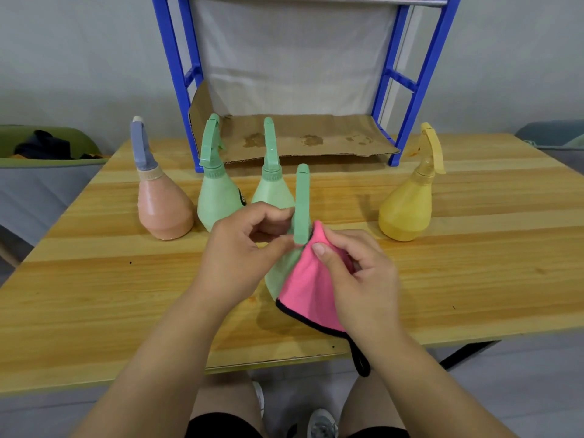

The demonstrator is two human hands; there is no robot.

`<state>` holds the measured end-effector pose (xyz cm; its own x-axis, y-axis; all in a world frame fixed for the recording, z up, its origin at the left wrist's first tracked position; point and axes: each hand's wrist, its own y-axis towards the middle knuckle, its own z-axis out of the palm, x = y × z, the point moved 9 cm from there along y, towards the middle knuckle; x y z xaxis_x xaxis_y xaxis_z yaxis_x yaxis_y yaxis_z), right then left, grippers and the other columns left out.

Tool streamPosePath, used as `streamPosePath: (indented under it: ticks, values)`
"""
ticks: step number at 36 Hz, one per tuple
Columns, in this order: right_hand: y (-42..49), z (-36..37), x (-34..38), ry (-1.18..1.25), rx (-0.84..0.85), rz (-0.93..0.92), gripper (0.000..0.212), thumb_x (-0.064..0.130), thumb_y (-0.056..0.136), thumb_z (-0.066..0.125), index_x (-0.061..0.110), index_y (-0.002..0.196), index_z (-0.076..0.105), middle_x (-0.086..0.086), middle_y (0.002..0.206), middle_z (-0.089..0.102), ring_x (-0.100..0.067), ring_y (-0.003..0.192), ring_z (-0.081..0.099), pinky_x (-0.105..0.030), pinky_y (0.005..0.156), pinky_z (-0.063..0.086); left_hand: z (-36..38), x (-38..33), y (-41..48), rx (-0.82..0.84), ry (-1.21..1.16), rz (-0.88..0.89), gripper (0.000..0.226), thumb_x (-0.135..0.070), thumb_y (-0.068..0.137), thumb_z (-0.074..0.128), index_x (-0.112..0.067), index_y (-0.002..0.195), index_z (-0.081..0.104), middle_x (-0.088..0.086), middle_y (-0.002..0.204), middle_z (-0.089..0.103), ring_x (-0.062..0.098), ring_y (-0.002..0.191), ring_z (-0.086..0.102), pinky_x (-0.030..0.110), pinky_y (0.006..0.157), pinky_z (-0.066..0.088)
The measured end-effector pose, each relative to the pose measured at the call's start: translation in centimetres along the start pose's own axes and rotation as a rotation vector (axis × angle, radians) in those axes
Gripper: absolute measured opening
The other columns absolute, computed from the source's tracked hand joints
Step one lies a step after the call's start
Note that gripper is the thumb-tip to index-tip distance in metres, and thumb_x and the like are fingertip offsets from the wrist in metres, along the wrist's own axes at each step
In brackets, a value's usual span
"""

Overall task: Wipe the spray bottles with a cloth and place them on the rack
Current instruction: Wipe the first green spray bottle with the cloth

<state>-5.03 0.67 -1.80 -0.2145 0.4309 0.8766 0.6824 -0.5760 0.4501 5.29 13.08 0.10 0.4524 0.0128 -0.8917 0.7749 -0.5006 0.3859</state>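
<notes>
We are working at the table [94,295] carrying the blue rack [177,90]. In front of the rack, our left hand [240,248] is pinching the green spray bottle [301,200] by its neck to steady it, while our right hand [357,267] is gripping the pink cloth [309,292] against its side. Another green bottle [271,188] is standing between, probably blocking the way to the rack.

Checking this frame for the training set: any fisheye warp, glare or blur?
Head view: strong wide-angle warp, the uprights of the blue rack splay outward toward the top. Head view: light soft and even, only a faint shadow on the table beneath the held green bottle, no glare. Head view: slightly soft overall, yet left hand, right hand and pink cloth read clearly.
</notes>
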Motion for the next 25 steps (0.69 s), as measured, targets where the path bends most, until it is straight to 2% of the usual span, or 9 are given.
streamPosePath:
  ticks: [5, 8, 10, 12, 14, 16, 19, 22, 25]
  values:
    - [1.0, -1.3, 3.6, -0.110, -0.008, -0.239, 0.030, 0.004, 0.087, 0.064, 0.010, 0.116, 0.066, 0.010, 0.101, 0.060, 0.006, 0.098, 0.056, -0.008, 0.084, 0.042, 0.1, -0.6, -0.4, -0.046, 0.050, 0.065, 0.037, 0.000, 0.073, 0.076, -0.033, 0.086, 0.065, -0.002, 0.088, 0.071, 0.001, 0.081, 0.068, 0.013, 0.076, 0.052]
    - [1.6, -0.7, 5.7, -0.178, 0.079, -0.425, 0.027, 0.003, 0.089, 0.060, 0.004, 0.115, 0.065, 0.003, 0.104, 0.060, -0.008, 0.100, 0.059, -0.017, 0.085, 0.046, 0.2, -0.9, -0.3, -0.030, 0.088, 0.121, 0.034, -0.001, 0.073, 0.077, -0.031, 0.085, 0.065, 0.000, 0.082, 0.068, 0.002, 0.077, 0.065, 0.011, 0.073, 0.050]
    - [1.5, 0.2, 6.6, -0.237, 0.172, -0.530, 0.026, 0.000, 0.089, 0.058, 0.001, 0.115, 0.066, -0.004, 0.106, 0.061, -0.018, 0.099, 0.059, -0.026, 0.085, 0.049, 0.2, -1.0, -0.3, -0.015, 0.099, 0.152, 0.023, -0.006, 0.073, 0.076, -0.024, 0.085, 0.068, 0.001, 0.080, 0.066, 0.006, 0.076, 0.064, 0.013, 0.072, 0.050]
    - [1.3, 0.9, 6.9, -0.282, 0.232, -0.585, 0.026, 0.003, 0.090, 0.054, 0.000, 0.113, 0.067, -0.007, 0.105, 0.062, -0.021, 0.097, 0.059, -0.029, 0.083, 0.050, 0.0, -0.9, -0.4, -0.016, 0.104, 0.163, 0.014, -0.011, 0.073, 0.074, -0.017, 0.085, 0.070, 0.003, 0.078, 0.066, 0.009, 0.075, 0.063, 0.014, 0.072, 0.050]
    - [0.9, 1.2, 7.1, -0.321, 0.258, -0.633, 0.026, 0.007, 0.091, 0.052, 0.000, 0.111, 0.068, -0.010, 0.104, 0.064, -0.025, 0.095, 0.060, -0.035, 0.080, 0.051, -0.1, -0.9, -0.5, -0.021, 0.099, 0.164, 0.016, -0.010, 0.073, 0.076, -0.020, 0.084, 0.070, 0.001, 0.078, 0.067, 0.008, 0.075, 0.064, 0.014, 0.071, 0.050]
    - [0.4, 1.2, 7.0, -0.332, 0.284, -0.655, 0.026, 0.007, 0.091, 0.051, -0.001, 0.109, 0.069, -0.011, 0.103, 0.064, -0.029, 0.094, 0.061, -0.040, 0.077, 0.051, 0.0, -0.9, -0.5, -0.021, 0.094, 0.160, 0.025, -0.006, 0.074, 0.077, -0.026, 0.086, 0.069, -0.001, 0.080, 0.067, 0.006, 0.076, 0.065, 0.014, 0.072, 0.050]
    - [0.1, 0.6, 6.2, -0.295, 0.321, -0.614, 0.026, 0.000, 0.091, 0.052, 0.000, 0.111, 0.068, -0.010, 0.105, 0.063, -0.027, 0.095, 0.061, -0.039, 0.079, 0.051, 0.0, -0.9, -0.6, -0.024, 0.065, 0.155, 0.026, -0.010, 0.075, 0.076, -0.030, 0.088, 0.067, -0.002, 0.082, 0.068, 0.003, 0.076, 0.065, 0.012, 0.072, 0.050]
    - [-0.2, -0.3, 5.6, -0.250, 0.319, -0.549, 0.027, -0.005, 0.089, 0.057, 0.000, 0.113, 0.067, -0.009, 0.106, 0.062, -0.018, 0.099, 0.061, -0.030, 0.085, 0.050, 0.0, -0.5, -0.8, -0.006, 0.007, 0.123, 0.022, -0.024, 0.072, 0.072, -0.031, 0.092, 0.066, -0.004, 0.086, 0.069, 0.000, 0.080, 0.066, 0.013, 0.076, 0.051]
    - [-0.2, -1.1, 4.7, -0.228, 0.264, -0.455, 0.028, -0.002, 0.088, 0.057, 0.003, 0.114, 0.067, -0.003, 0.105, 0.062, -0.008, 0.102, 0.059, -0.017, 0.089, 0.044, -0.1, 0.8, -0.9, 0.015, -0.086, 0.029, 0.029, -0.013, 0.074, 0.074, -0.031, 0.095, 0.068, -0.006, 0.094, 0.072, 0.004, 0.091, 0.068, 0.022, 0.083, 0.054]
